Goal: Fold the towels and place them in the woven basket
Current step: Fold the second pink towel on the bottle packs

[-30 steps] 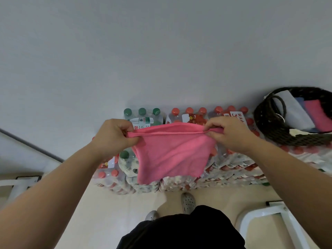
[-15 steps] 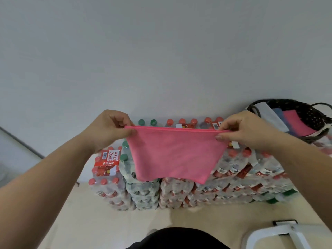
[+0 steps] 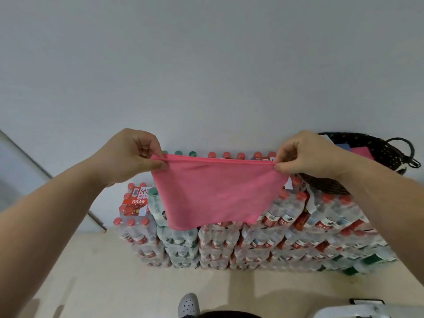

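Observation:
A pink towel (image 3: 215, 191) hangs doubled over in the air in front of me, its top edge stretched taut. My left hand (image 3: 133, 157) pinches the towel's upper left corner. My right hand (image 3: 305, 154) pinches the upper right corner. At the far right, behind my right hand, a dark woven basket (image 3: 378, 150) sits on top of the bottle packs. Folded blue and pink towels show inside it, partly hidden by my right hand.
Stacked shrink-wrapped packs of water bottles (image 3: 252, 237) with red and green caps stand against the grey wall. The floor below is beige. A white frame (image 3: 367, 311) shows at the bottom right, and my grey shoe (image 3: 188, 304) at the bottom.
Both hands have moved apart and upward, pulling the towel's top edge straight. The view has tilted up, so the basket now sits lower and is more hidden behind my right hand.

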The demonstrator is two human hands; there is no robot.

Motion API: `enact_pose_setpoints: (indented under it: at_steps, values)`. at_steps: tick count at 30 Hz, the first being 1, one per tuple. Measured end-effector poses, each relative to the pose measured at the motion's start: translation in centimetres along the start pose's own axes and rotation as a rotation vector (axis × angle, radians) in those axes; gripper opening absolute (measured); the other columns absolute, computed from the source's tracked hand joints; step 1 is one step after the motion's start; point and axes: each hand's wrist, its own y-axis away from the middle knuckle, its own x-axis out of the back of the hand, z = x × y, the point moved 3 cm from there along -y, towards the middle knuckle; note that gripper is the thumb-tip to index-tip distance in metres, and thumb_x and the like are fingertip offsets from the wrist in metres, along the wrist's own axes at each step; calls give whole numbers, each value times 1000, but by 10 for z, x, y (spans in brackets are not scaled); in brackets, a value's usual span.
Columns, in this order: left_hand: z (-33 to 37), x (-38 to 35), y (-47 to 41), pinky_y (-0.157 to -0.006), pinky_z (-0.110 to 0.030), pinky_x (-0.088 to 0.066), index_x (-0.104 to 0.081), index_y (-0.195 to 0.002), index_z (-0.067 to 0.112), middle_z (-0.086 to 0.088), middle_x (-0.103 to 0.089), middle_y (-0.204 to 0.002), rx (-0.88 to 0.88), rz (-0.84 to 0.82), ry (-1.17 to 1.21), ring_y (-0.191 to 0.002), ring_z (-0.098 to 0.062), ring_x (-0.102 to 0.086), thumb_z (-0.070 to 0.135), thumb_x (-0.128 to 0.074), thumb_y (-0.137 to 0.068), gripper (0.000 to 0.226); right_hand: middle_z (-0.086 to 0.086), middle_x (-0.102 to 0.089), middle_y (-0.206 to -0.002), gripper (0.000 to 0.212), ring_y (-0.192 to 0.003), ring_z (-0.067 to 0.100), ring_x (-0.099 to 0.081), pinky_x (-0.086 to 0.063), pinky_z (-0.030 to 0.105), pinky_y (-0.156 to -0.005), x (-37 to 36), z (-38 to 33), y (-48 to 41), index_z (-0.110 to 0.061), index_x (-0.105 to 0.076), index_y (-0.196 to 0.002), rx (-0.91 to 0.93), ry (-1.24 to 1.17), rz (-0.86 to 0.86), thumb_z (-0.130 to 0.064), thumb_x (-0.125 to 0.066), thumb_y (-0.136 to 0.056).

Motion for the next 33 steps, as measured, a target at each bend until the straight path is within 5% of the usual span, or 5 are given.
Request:
enact_pose_setpoints:
  at_steps: [10, 14, 19, 23, 33]
  values:
    - [6, -8, 30, -48, -16, -33, -57, -58, 12, 5, -48, -49, 1, 165, -185, -49, -10, -37, 7, -86, -70, 32, -1, -73, -73, 19, -70, 25, -71, -61, 47, -71, -11, 3, 10, -10, -72, -69, 58, -23, -80, 8, -72, -73]
    - [1, -6, 34, -63, -26, -46, -55, -62, 10, -4, -64, -65, 8, 148, -244, -60, -15, -55, 1, -78, -74, 28, -1, -74, -76, 17, -72, 23, -72, -61, 51, -73, -16, 6, 8, -14, -73, -74, 55, -58, -48, 3, -76, -77]
    - [-10, -9, 33, -64, -33, -46, -57, -71, 14, -5, -68, -70, 90, 176, -252, -62, -22, -55, -1, -74, -76, 24, -2, -73, -86, 43, -75, 11, -70, -60, 30, -71, -27, 6, 1, -26, -67, -122, 34, -128, -78, -2, -69, -86]
    - [-24, -9, 28, -66, -19, -48, -68, -99, 28, 11, -74, -80, 213, 136, -251, -69, -3, -67, 4, -76, -77, 34, -17, -73, -96, 31, -83, -4, -67, -50, 12, -71, -39, 1, -8, -34, -74, -103, 36, 1, -110, -8, -66, -89]
    - [-91, -6, -12, -57, -20, -43, -72, -73, 24, 5, -69, -77, 376, 237, -290, -70, -13, -63, 8, -76, -78, 17, -21, -63, -85, 14, -85, 2, -60, -37, 11, -68, -87, 24, -64, -29, -71, -86, -55, 75, 51, -16, -73, -87]
